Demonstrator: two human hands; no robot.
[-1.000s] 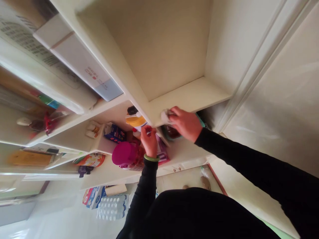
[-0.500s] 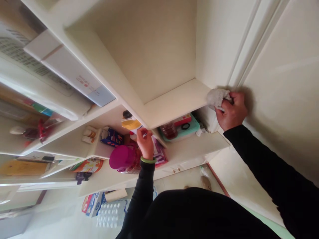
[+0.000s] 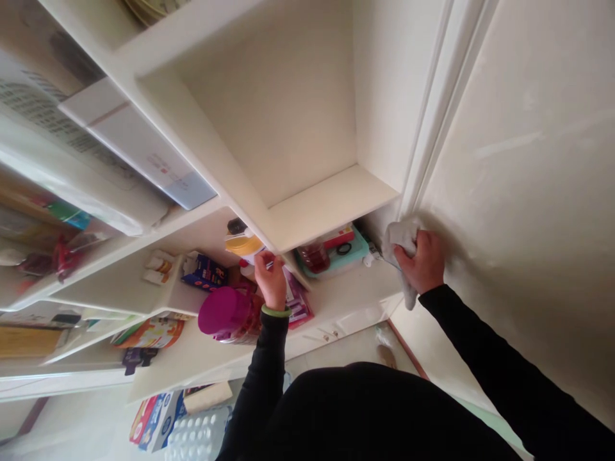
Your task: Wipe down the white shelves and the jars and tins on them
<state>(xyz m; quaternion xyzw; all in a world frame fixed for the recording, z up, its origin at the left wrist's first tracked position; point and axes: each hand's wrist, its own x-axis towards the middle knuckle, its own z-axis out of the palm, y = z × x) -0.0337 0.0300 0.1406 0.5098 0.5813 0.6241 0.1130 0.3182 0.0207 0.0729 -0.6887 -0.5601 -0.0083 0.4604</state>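
My right hand (image 3: 425,261) is closed round a crumpled grey cloth (image 3: 402,238). It presses the cloth against the right edge of the white shelf unit (image 3: 331,198), where the trim meets the wall. One end of the cloth hangs below my fingers. Near the lower front corner of the bare upper compartment is my left hand (image 3: 271,282), its fingers curled together. What they pinch, if anything, I cannot make out. Just left of that wrist stands a jar with a magenta lid (image 3: 225,312). A yellow-lidded container (image 3: 244,244) is behind the hand.
Below the upper compartment sits a teal tray (image 3: 353,251) with a dark red jar (image 3: 314,256). A dark blue box (image 3: 204,272) and small white bottles (image 3: 158,266) occupy shelves to the left. Long white boxes (image 3: 139,144) fill the upper left. Cartons (image 3: 158,419) stand on the floor.
My right hand has slid the cloth down along the unit's right edge, and more of the cloth now hangs loose. My left hand stays by the shelf corner. The view has shifted slightly.
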